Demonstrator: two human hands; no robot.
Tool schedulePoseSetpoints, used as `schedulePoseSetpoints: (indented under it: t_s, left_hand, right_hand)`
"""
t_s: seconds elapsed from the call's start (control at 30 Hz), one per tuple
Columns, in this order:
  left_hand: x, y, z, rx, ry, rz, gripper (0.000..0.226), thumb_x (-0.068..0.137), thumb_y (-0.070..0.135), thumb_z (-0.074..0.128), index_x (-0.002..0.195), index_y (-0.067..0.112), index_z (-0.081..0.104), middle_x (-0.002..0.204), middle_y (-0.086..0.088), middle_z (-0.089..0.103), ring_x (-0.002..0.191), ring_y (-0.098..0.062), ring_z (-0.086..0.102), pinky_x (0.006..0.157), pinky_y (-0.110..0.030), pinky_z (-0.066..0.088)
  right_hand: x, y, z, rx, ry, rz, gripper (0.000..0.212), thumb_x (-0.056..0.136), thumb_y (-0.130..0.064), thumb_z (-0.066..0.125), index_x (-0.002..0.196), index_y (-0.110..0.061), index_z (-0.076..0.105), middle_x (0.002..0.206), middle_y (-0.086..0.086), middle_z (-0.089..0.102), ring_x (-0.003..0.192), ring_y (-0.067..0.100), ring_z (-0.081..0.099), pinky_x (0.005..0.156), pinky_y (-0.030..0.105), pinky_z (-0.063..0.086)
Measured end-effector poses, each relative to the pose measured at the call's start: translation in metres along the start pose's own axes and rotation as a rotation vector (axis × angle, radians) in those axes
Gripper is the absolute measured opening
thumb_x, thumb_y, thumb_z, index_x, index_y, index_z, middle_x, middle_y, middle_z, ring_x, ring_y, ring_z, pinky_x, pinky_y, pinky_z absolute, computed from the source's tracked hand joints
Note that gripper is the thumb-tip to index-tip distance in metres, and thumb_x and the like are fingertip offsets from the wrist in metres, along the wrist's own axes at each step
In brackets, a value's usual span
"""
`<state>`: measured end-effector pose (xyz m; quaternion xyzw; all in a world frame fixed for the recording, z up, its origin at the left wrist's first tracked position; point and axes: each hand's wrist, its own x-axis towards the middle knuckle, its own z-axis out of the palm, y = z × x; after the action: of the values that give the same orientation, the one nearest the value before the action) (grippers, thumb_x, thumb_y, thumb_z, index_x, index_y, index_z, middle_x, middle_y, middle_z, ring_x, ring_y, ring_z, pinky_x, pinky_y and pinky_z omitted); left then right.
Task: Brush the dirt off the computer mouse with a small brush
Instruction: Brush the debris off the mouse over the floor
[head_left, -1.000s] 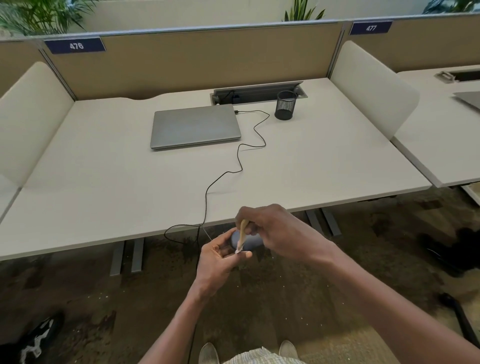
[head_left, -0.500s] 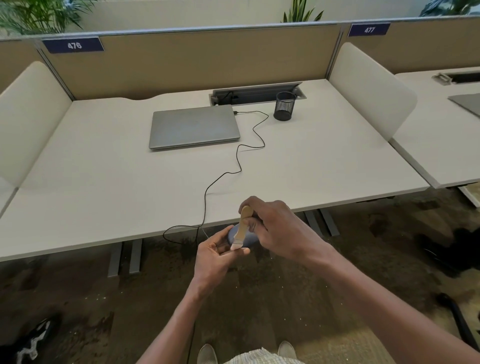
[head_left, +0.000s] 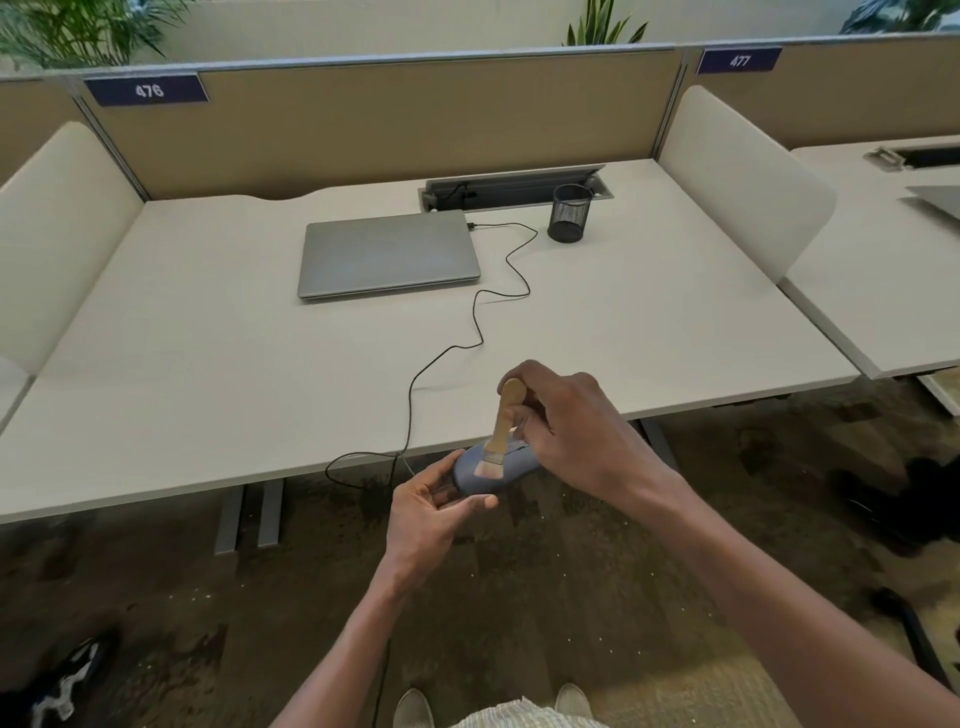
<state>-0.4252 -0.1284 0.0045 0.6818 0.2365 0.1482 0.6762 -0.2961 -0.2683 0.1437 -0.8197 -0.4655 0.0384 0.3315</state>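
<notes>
You hold the blue-grey computer mouse (head_left: 491, 470) in your left hand (head_left: 426, 514), just off the near edge of the worktop (head_left: 208, 374) and above the dark carpeted floor (head_left: 571, 597). The fingers of that hand curl under the mouse and the thumb lies along its near side, so the hand is closed around it. Your right hand (head_left: 576, 431) is closed on the wooden handle of the small brush (head_left: 500, 431), which stands nearly upright with its pale bristles down, touching the top of the mouse. The right hand sits just above and to the right of the mouse, hiding its far end.

The mouse's black cable (head_left: 483, 317) runs from your hands up over the worktop edge, loops below it, and winds back toward the closed grey laptop (head_left: 389, 254), which lies well apart from you near the back of the worktop. A black mesh pen cup (head_left: 570, 213) stands to the right of the laptop, beside the cable tray flap (head_left: 514, 184). The broad stretch of worktop between the laptop and the near edge carries only the cable. White side screens rise at the left and right edges.

You can count one mouse, one brush, one laptop, one pen cup and one cable.
</notes>
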Motion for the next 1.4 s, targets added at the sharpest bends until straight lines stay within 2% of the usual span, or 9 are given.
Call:
schedulePoseSetpoints:
  t_s: [0.17,0.37,0.57,0.63,0.83,0.93,1.03,1.17,1.4]
  left_hand:
    - [0.003,-0.004,0.0,-0.019,-0.009,-0.006,0.07,0.067,0.02,0.091,0.132,0.015,0.063,0.12,-0.005,0.073,0.111,-0.017,0.071,0.084,-0.024,0.059]
    - [0.002,-0.001,-0.002,0.013,0.016,0.014,0.065,0.065,0.027,0.091,0.122,0.036,0.062,0.121,0.003,0.07,0.112,-0.007,0.069,0.087,-0.024,0.059]
    - [0.006,-0.005,0.003,0.007,-0.02,0.015,0.074,0.067,0.024,0.091,0.134,0.015,0.061,0.124,-0.004,0.071,0.115,-0.016,0.069,0.091,-0.032,0.059]
    - [0.006,-0.004,0.005,0.003,-0.025,0.015,0.073,0.067,0.023,0.091,0.134,0.017,0.062,0.123,-0.004,0.071,0.114,-0.016,0.069,0.091,-0.03,0.059]
    - [0.003,0.001,0.003,0.032,-0.01,0.028,0.064,0.068,0.019,0.092,0.124,0.032,0.065,0.117,0.006,0.074,0.111,-0.01,0.07,0.087,-0.022,0.058]
    - [0.004,-0.003,0.001,0.031,-0.016,0.01,0.068,0.069,0.019,0.092,0.131,0.019,0.064,0.118,0.001,0.075,0.111,-0.015,0.071,0.089,-0.027,0.059]
    - [0.004,-0.005,0.001,0.053,-0.024,-0.004,0.063,0.072,0.016,0.09,0.129,0.011,0.065,0.11,-0.004,0.077,0.106,-0.019,0.073,0.093,-0.038,0.06]
    - [0.001,-0.005,0.001,0.064,-0.021,-0.011,0.059,0.071,0.018,0.091,0.125,0.013,0.068,0.11,-0.003,0.077,0.105,-0.018,0.073,0.094,-0.04,0.059]
    - [-0.004,-0.008,0.001,0.033,-0.01,-0.028,0.08,0.063,0.016,0.094,0.136,0.011,0.061,0.123,-0.001,0.072,0.111,-0.013,0.071,0.094,-0.042,0.059]
  right_hand:
    - [-0.008,-0.002,0.018,0.068,0.06,0.018,0.016,0.095,-0.015,0.065,0.11,-0.016,0.059,0.084,0.003,0.07,0.069,0.017,0.067,0.061,0.032,0.055]
    - [-0.017,0.019,0.01,-0.009,0.178,0.076,0.017,0.094,-0.015,0.067,0.109,-0.015,0.059,0.079,0.001,0.067,0.064,0.017,0.065,0.058,0.037,0.056]
    - [-0.012,0.011,0.02,0.108,0.158,0.067,0.021,0.094,-0.016,0.067,0.114,-0.017,0.06,0.084,0.002,0.072,0.071,0.018,0.071,0.06,0.038,0.059]
    - [-0.009,0.011,0.025,0.092,0.13,0.066,0.027,0.094,-0.016,0.068,0.12,-0.015,0.06,0.088,0.004,0.074,0.073,0.018,0.072,0.063,0.037,0.06]
    - [0.007,0.014,0.015,-0.073,0.189,0.01,0.04,0.094,-0.014,0.067,0.132,-0.011,0.056,0.072,-0.001,0.066,0.058,0.013,0.06,0.054,0.015,0.044]
    - [0.008,0.005,0.022,0.009,0.082,-0.043,0.043,0.094,-0.015,0.066,0.135,-0.013,0.055,0.079,0.002,0.072,0.065,0.014,0.068,0.062,0.026,0.058]
    - [0.008,-0.002,0.034,0.007,-0.024,-0.078,0.041,0.095,-0.015,0.064,0.135,-0.013,0.055,0.079,0.003,0.073,0.066,0.014,0.069,0.066,0.032,0.059]
    - [0.02,0.0,0.035,-0.012,0.013,-0.048,0.031,0.095,-0.012,0.064,0.125,-0.011,0.059,0.076,0.002,0.071,0.063,0.016,0.067,0.062,0.033,0.059]
    - [0.034,0.016,0.024,-0.098,0.115,0.094,0.031,0.095,-0.011,0.062,0.125,-0.005,0.061,0.066,0.003,0.062,0.055,0.02,0.055,0.058,0.032,0.049]
